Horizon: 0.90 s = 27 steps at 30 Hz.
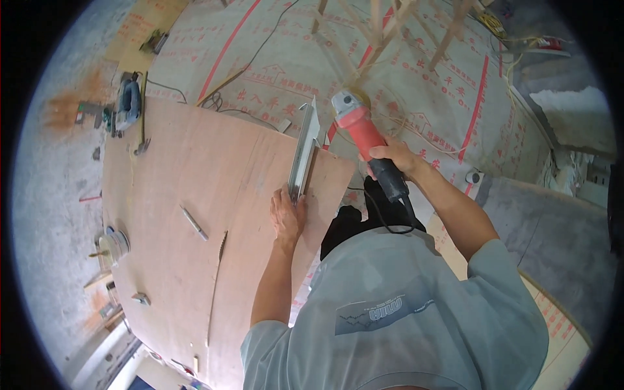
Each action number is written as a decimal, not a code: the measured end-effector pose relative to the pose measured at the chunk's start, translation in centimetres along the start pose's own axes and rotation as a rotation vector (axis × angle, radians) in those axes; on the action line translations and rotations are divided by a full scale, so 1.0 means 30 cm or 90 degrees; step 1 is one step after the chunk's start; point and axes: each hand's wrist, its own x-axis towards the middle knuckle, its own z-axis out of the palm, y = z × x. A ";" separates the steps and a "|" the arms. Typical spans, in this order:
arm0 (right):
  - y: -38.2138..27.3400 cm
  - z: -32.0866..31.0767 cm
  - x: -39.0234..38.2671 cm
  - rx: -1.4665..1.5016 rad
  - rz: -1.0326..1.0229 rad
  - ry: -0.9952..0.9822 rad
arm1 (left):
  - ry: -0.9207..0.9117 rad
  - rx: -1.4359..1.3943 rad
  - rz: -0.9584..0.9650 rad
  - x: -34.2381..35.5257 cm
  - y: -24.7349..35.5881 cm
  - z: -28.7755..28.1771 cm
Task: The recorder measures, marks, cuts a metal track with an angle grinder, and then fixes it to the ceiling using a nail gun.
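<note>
My right hand (399, 158) is wrapped round the body of a red and black angle grinder (357, 123). Its grey head points away from me, over the covered floor beyond the board's edge, and a black cord runs from its rear end. With my left hand (286, 216) I hold the near end of a bright metal channel (300, 164) down on a large plywood board (175, 169). The channel's far end sticks out past the board's edge. A gap separates the grinder from the channel. The grinder's disc is partly hidden and blurred.
On the board lie a silver pen-like tool (194, 223), a thin dark strip (223, 247) and a hammer (142, 144). A blue power tool (129, 103) sits at the far left corner. Wooden trestle legs (377, 39) stand ahead on the printed floor sheeting (273, 84), where cords trail.
</note>
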 end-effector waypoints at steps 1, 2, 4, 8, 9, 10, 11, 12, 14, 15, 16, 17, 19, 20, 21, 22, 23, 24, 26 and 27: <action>0.007 -0.002 -0.003 0.023 0.003 -0.009 | 0.001 0.000 -0.011 -0.001 0.009 -0.006; 0.012 -0.007 0.001 0.045 0.007 -0.017 | -0.004 0.011 -0.017 0.000 0.017 -0.010; 0.013 -0.032 0.038 0.023 0.029 -0.046 | -0.010 0.021 -0.031 -0.002 0.034 -0.009; -0.012 -0.050 0.097 0.056 0.072 -0.077 | -0.007 0.055 -0.094 -0.007 0.078 -0.005; -0.011 -0.068 0.114 0.052 0.082 -0.081 | -0.008 0.055 -0.107 -0.009 0.083 -0.002; -0.012 -0.088 0.135 0.024 0.088 -0.090 | -0.006 0.053 -0.118 -0.009 0.081 0.002; -0.011 -0.105 0.149 -0.005 0.094 -0.100 | -0.006 0.056 -0.107 -0.011 0.073 0.004; -0.010 -0.121 0.156 -0.010 0.102 -0.106 | -0.007 0.058 -0.097 -0.012 0.069 0.006; -0.011 -0.137 0.170 -0.010 0.116 -0.106 | -0.010 0.050 -0.108 -0.010 0.066 0.001; -0.015 -0.144 0.175 -0.013 0.123 -0.113 | -0.015 0.043 -0.107 -0.010 0.067 -0.002; -0.027 -0.146 0.175 -0.028 0.130 -0.125 | -0.014 0.041 -0.114 -0.009 0.070 -0.006; -0.038 -0.150 0.177 -0.042 0.137 -0.137 | -0.016 0.035 -0.117 -0.007 0.075 -0.011; -0.051 -0.162 0.185 -0.061 0.157 -0.149 | -0.018 0.028 -0.125 -0.006 0.078 -0.015; -0.058 -0.167 0.187 -0.078 0.171 -0.158 | -0.018 0.021 -0.126 -0.006 0.078 -0.018; -0.069 -0.171 0.188 -0.079 0.175 -0.161 | -0.019 0.015 -0.127 -0.007 0.078 -0.018; -0.081 -0.171 0.189 -0.086 0.172 -0.152 | -0.018 0.015 -0.132 -0.008 0.077 -0.016; -0.091 -0.172 0.192 -0.093 0.169 -0.143 | -0.013 0.019 -0.125 -0.009 0.075 -0.015; -0.102 -0.177 0.198 -0.093 0.172 -0.148 | -0.008 0.023 -0.119 -0.012 0.073 -0.015; -0.132 -0.209 0.218 -0.083 0.178 -0.137 | -0.012 0.022 -0.118 -0.007 0.078 -0.015; -0.131 -0.229 0.237 -0.062 0.176 -0.133 | -0.016 0.021 -0.115 -0.004 0.078 -0.015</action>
